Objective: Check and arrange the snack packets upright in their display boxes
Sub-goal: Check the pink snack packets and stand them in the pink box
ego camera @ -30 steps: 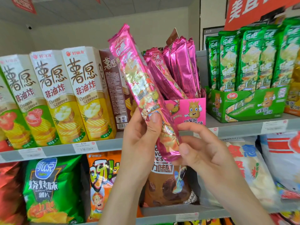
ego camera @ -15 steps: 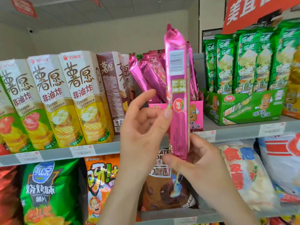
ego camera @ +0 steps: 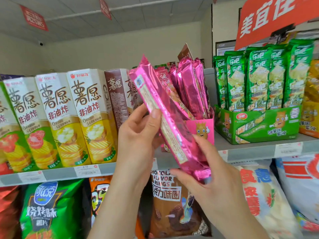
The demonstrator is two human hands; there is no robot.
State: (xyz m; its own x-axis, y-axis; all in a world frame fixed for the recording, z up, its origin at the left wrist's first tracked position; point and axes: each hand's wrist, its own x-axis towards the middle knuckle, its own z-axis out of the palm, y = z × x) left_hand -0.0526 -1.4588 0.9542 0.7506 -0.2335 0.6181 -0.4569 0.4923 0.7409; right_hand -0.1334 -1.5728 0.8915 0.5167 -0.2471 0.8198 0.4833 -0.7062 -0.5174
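Note:
A long pink foil snack packet [ego camera: 162,107] is held in both hands in front of the upper shelf, tilted with its top to the left and its printed back facing me. My left hand [ego camera: 138,135] grips its middle, thumb on the front. My right hand [ego camera: 207,183] pinches its bottom end. Behind it stands the pink display box [ego camera: 202,128] with several pink packets [ego camera: 191,90] leaning inside. To the right, a green display box [ego camera: 259,125] holds several green packets [ego camera: 262,78] standing upright.
Tall cream and brown chip cartons [ego camera: 89,116] line the upper shelf [ego camera: 250,149] on the left, close to my left hand. Orange-yellow packets [ego camera: 312,100] sit at the far right. The lower shelf holds large bags, among them a brown chocolate rings bag [ego camera: 172,213].
The pink packet was turned from its front to its edge and now shows its back, tilted left again. Both hands have kept hold of it and shifted slightly right.

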